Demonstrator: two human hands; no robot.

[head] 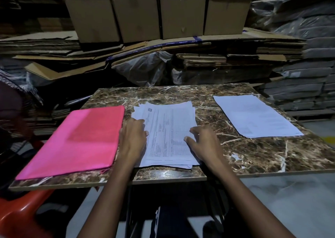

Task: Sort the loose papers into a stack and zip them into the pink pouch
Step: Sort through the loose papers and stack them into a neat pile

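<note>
1. Cardboard boxes (159, 11) and flattened cartons fill the dim storeroom behind a marble-patterned table (253, 154).
2. On that table, the left hand (133, 138) lies flat with relaxed fingers on the left edge of the loose papers (168, 134), pressing rather than gripping.
3. The right hand (203, 141) rests on the right side of the same pile, fingers spread and lightly bent, thumb on the top sheet; it grasps nothing that I can see.
4. The pile sits in the middle of the table, its sheets fanned and out of line at the far end.
5. Just left of it, touching the left hand's side, lies the pink pouch (79, 141), flat; its zip is not visible from here.
6. A second, tidier set of papers (255, 116) lies well apart to the right.
7. Handling, as I judge it: the sheets are light, limp and slippery against one another, so they should be squared by pressing both long edges inward, then lifted from underneath with thumbs on top. The pouch looks soft and will need one hand holding its mouth open.
</note>
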